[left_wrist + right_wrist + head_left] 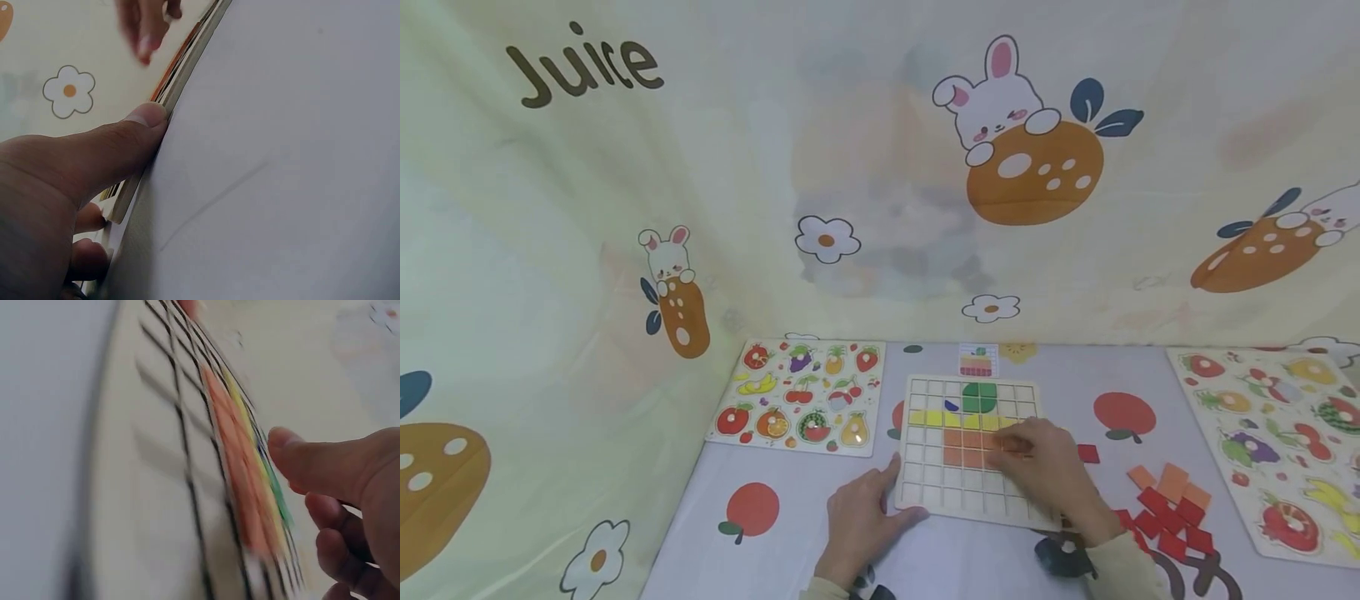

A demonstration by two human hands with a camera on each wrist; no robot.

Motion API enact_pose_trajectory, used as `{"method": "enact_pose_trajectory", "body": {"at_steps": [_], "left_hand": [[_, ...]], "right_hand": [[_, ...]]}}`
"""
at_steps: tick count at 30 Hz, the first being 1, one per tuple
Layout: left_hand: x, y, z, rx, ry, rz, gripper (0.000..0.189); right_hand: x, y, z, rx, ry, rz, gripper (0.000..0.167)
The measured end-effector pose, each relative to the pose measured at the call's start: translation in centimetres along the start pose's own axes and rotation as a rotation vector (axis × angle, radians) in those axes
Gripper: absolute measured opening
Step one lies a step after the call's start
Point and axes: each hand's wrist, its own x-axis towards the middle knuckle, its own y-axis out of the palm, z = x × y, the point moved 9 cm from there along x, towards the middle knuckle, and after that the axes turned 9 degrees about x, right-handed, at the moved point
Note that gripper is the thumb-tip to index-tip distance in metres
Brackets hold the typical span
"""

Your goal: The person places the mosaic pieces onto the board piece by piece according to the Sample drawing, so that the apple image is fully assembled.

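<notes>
A pale grid board lies on the table with square cells, a row of yellow tiles, a green patch, a small blue piece and two rows of orange tiles. My left hand grips the board's near left corner, thumb against the near edge and fingers at the left side. Over the right end of the orange rows, my right hand has thumb and forefinger pinched together. A reddish-orange tile edge shows at its fingertips; the rest is hidden.
Loose red and orange tiles lie heaped at the right, with a red tile beside the board. Fruit puzzle boards flank it left and right. A small pattern card stands behind. A dark object is below the right wrist.
</notes>
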Motion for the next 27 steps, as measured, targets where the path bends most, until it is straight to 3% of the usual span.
{"method": "enact_pose_trajectory", "body": {"at_steps": [3, 8, 12, 15, 21, 27], "left_hand": [[0.0, 0.1, -0.1, -0.006, -0.002, 0.004, 0.087], [-0.1, 0.0, -0.1, -0.012, -0.014, 0.01, 0.088], [-0.1, -0.2, -0.1, -0.009, -0.013, 0.003, 0.088], [-0.1, -0.3, -0.1, -0.004, -0.009, -0.004, 0.088], [-0.1, -0.3, 0.1, -0.005, -0.004, -0.013, 0.087], [-0.1, -0.3, 0.0, -0.011, -0.006, -0.006, 0.087]], "right_hand": [[-0.8, -3.5, -2.7, -0.08, 0.033, -0.037, 0.047], [-3.0, -9.1, -8.3, -0.16, 0.16, -0.1, 0.059], [-4.4, -12.1, -11.5, -0.201, 0.265, -0.121, 0.073], [-5.1, -12.7, -12.7, -0.211, 0.306, -0.082, 0.08], [-5.4, -11.8, -13.3, -0.156, 0.367, 0.013, 0.077], [-5.0, -11.0, -12.9, -0.138, 0.335, 0.025, 0.067]]}}
